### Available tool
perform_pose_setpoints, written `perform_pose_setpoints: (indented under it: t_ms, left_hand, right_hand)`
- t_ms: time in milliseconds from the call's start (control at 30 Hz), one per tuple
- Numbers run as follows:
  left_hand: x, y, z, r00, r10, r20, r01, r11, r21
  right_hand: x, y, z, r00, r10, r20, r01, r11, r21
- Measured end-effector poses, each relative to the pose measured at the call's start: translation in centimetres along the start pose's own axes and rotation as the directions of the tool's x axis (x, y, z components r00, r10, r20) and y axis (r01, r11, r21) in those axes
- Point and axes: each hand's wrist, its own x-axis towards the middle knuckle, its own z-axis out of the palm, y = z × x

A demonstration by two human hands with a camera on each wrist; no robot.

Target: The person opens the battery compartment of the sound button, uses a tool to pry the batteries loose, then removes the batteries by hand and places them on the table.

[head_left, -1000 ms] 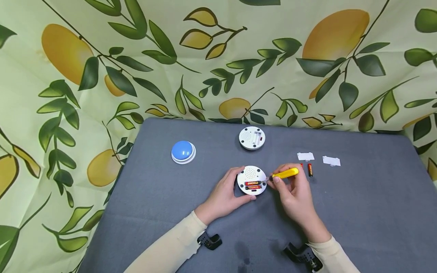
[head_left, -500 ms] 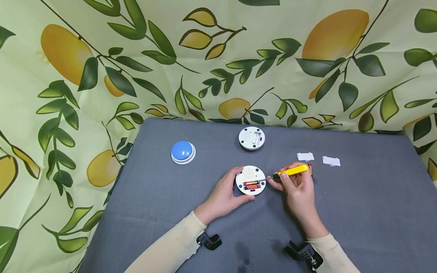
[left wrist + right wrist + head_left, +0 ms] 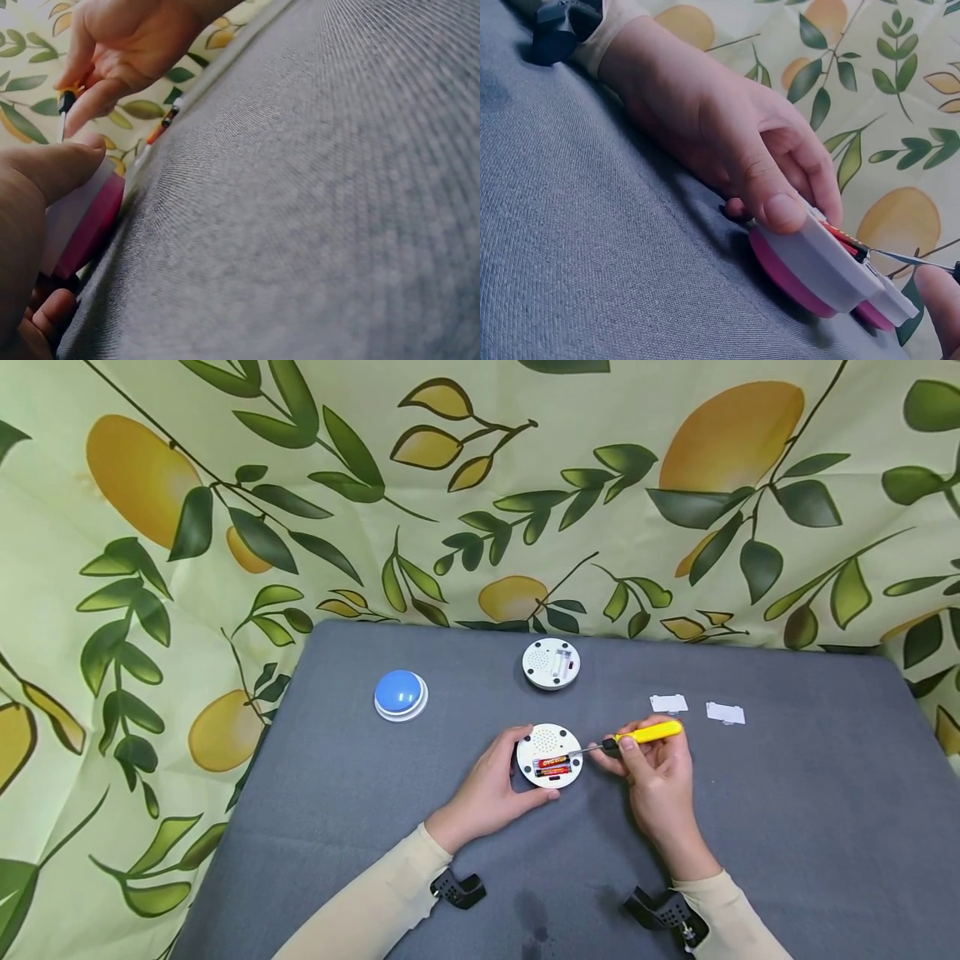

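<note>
My left hand (image 3: 487,789) grips a round push button (image 3: 546,742) by its rim, thumb on the near side and fingers on the far side. The button lies upside down, white base up; its pink dome shows from below in the right wrist view. Two red batteries (image 3: 552,766) sit side by side in its uncovered compartment. With my right hand (image 3: 660,777) I hold a screwdriver (image 3: 652,732) by its yellow handle. Its thin metal shaft points left, with the tip at the batteries' right end; whether it touches them I cannot tell. A loose battery (image 3: 161,126) lies beyond my right hand.
A blue-domed push button (image 3: 399,692) stands dome up at the left. Another upside-down button (image 3: 551,662) with an uncovered battery compartment is at the back. Two white battery covers, a left cover (image 3: 669,703) and a right cover (image 3: 725,713), lie on the grey cloth (image 3: 825,827).
My right hand has drawn the screwdriver a little to the right and now hides the loose batteries from the head view. My left hand keeps its grip on the button.
</note>
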Motion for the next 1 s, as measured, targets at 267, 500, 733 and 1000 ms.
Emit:
perform_pose_setpoints:
  t_ms: [267,500,733,1000]
  left_hand:
    - [-0.03,-0.44,-0.02,0.996,0.089,-0.001,-0.089,0.994,0.056]
    - [-0.13,-0.42,0.02,0.996,0.086,0.004,-0.086,0.993,0.080]
    - [-0.18,-0.38,0.11,0.997,0.054,-0.057,-0.052,0.998,0.028]
    - [-0.23,-0.55,0.12,0.996,0.077,-0.053,-0.077,0.997,0.016]
  right_hand:
    - [0.10,-0.06,0.22,0.996,-0.064,-0.057,0.062,0.998,-0.034]
    - [0.24,-0.23,0.32,0.996,-0.051,-0.071,0.052,0.998,0.023]
    - [0.36,-0.54,0.33,0.997,-0.028,-0.071,0.027,1.000,-0.015]
    - [0.16,-0.55,0.12,0.996,-0.067,-0.054,0.063,0.995,-0.079]
